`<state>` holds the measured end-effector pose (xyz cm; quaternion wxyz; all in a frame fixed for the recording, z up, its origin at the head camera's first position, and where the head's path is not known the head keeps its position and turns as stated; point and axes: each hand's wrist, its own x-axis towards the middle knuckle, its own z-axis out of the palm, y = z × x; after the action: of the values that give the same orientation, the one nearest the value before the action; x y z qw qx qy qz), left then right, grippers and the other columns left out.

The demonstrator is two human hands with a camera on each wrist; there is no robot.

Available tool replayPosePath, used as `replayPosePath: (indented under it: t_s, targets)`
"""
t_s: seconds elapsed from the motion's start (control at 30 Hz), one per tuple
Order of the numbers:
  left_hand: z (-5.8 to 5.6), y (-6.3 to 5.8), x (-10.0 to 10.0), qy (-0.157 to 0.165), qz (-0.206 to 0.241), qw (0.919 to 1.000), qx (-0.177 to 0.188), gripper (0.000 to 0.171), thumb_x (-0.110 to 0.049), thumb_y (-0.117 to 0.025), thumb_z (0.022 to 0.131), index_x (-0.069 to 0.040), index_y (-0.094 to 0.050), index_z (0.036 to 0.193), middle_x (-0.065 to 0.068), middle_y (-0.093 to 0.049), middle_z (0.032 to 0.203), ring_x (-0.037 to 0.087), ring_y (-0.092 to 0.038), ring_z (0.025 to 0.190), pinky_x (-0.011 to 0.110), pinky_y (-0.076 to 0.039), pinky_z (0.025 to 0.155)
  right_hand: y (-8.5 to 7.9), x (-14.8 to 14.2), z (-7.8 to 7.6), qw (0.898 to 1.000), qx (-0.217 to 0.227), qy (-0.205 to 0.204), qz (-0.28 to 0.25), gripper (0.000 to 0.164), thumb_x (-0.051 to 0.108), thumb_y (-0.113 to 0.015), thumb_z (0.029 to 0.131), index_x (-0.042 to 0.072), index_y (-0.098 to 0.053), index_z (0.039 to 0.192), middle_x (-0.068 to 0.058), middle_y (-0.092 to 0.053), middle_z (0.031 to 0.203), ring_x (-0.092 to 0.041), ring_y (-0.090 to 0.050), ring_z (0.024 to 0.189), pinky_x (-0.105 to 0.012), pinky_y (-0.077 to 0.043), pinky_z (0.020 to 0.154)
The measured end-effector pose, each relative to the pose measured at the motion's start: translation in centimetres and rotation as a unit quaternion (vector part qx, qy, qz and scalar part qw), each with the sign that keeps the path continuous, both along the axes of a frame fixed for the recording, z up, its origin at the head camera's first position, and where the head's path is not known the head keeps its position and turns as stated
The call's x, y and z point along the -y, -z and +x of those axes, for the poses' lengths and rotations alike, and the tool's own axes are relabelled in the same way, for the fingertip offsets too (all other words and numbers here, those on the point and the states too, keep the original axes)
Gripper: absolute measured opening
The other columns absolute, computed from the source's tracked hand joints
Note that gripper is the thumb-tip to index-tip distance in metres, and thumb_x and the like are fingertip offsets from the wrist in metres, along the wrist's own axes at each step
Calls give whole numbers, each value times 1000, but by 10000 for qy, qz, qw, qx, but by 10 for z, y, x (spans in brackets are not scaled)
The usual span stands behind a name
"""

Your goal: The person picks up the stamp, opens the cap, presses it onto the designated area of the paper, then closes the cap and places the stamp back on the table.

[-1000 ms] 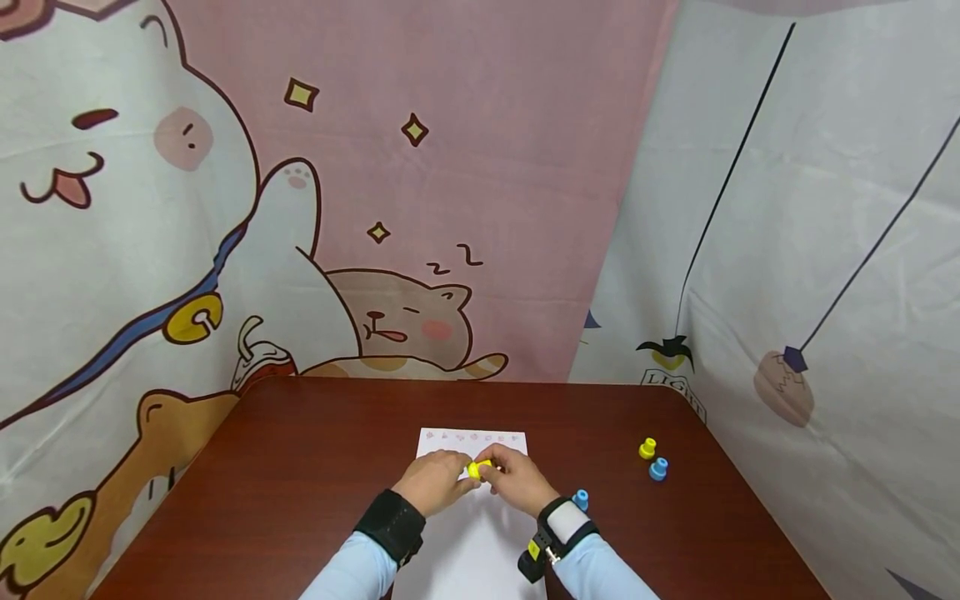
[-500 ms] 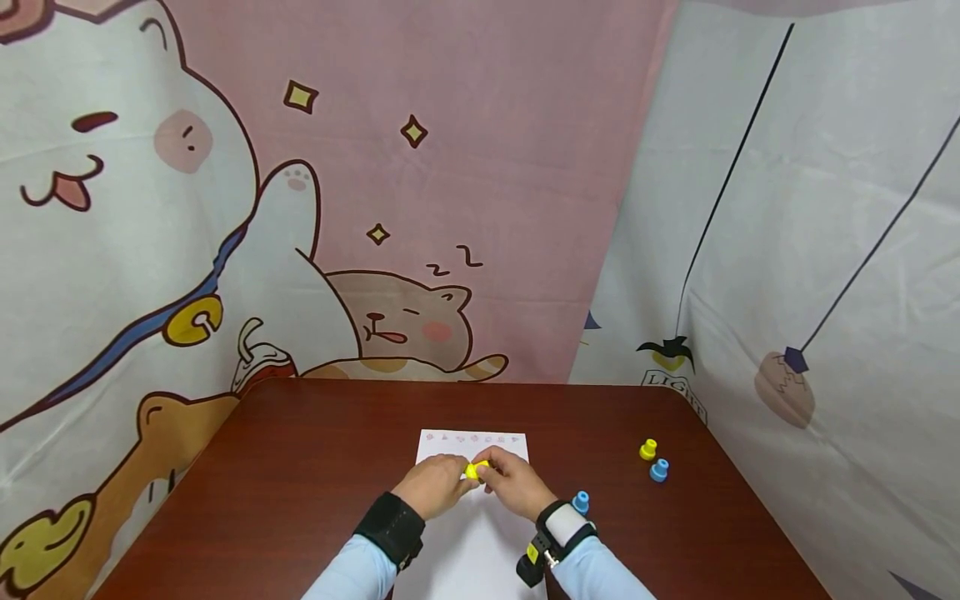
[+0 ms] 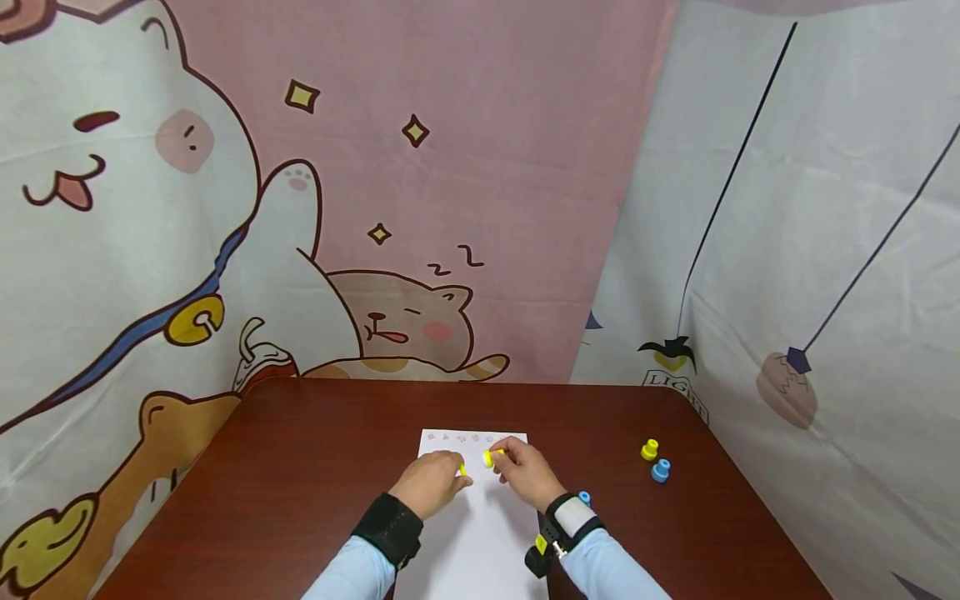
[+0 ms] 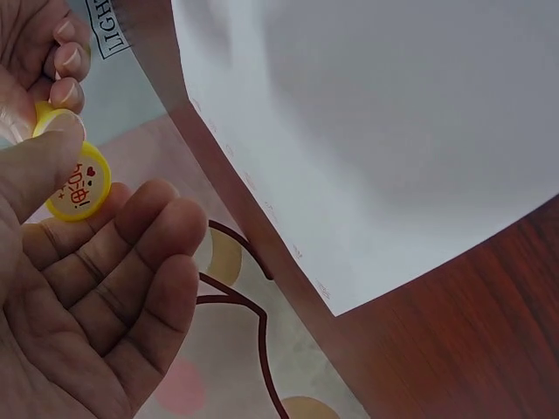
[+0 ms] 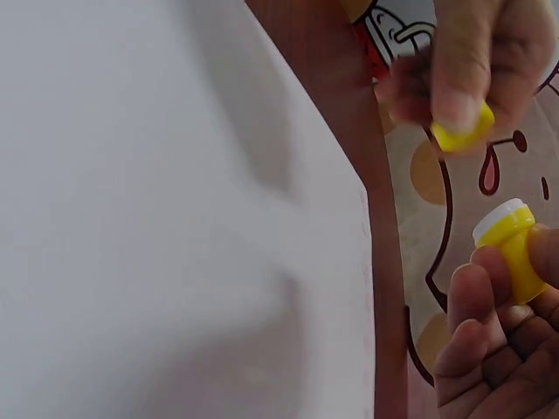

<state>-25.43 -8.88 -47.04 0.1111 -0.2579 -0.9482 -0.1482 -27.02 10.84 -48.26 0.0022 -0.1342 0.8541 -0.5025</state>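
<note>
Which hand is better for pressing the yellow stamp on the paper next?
Probably the right hand: it pinches the yellow stamp, white end uncovered, over the paper. The left hand holds only the yellow cap.

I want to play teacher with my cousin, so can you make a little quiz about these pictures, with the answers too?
1. What does the left hand pinch?

2. True or false: the right hand lies flat on the paper.

3. Fill in the missing word: on the table, right beside the standing yellow stamp, there is a ____ stamp.

Key
1. A round yellow cap with writing on it.
2. False. It holds an uncapped stamp with a white end.
3. Blue.
</note>
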Motion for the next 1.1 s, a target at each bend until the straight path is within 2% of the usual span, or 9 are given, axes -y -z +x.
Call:
replayPosePath:
  t_s: [0.27,0.43,0.6,0.73,0.87,1.1]
  targets:
    - [1,2,3,-102,-99,9999,54,23,-24,-80,84,-6,-70,90,2,-68,81,18,-63,75,31,-52,69,-14,-19,-23,9953,173,560,768,12,16,-57,102,9,-61,111,-4,-62,90,-19,-59,75,-34,-50,67]
    - [2,4,6,-67,-73,10000,-6,22,-24,-81,84,-6,-70,89,1,-68,81,17,-63,75,29,-52,67,-19,-30,-37,9873,-51,746,1403,13,16,-59,101,8,-61,111,-7,-66,101,-21,-61,82,-38,-53,73]
    - [2,7,9,-6,-33,9999,-95,21,-24,-81,83,-8,-68,85,-2,-63,74,13,-60,69,27,-49,61,-17,-35,-50,9774,-180,866,1920,17,16,-62,99,6,-62,112,-10,-68,103,-24,-61,84,-41,-53,75]
    - [3,7,10,-16,-30,9999,-100,22,-24,-82,82,-6,-69,86,-3,-63,74,11,-59,68,26,-49,61,-11,-36,-59,9679,-354,893,2323,19,17,-66,96,4,-63,110,-10,-68,101,-24,-61,84,-41,-53,77]
    - [3,6,11,-54,-49,10000,-15,23,-24,-81,83,-6,-69,88,-2,-64,75,12,-59,69,26,-49,62,-4,-34,-66,9487,-751,740,2982,17,18,-70,93,4,-66,103,-7,-69,93,-23,-63,81,-41,-54,79]
    - [3,5,12,-54,-57,10000,36,23,-24,-81,83,-5,-70,90,-2,-64,76,11,-58,69,26,-49,63,4,-29,-69,9001,-1425,388,4099,14,18,-73,90,7,-69,97,-6,-71,85,-25,-67,79,-41,-54,77]
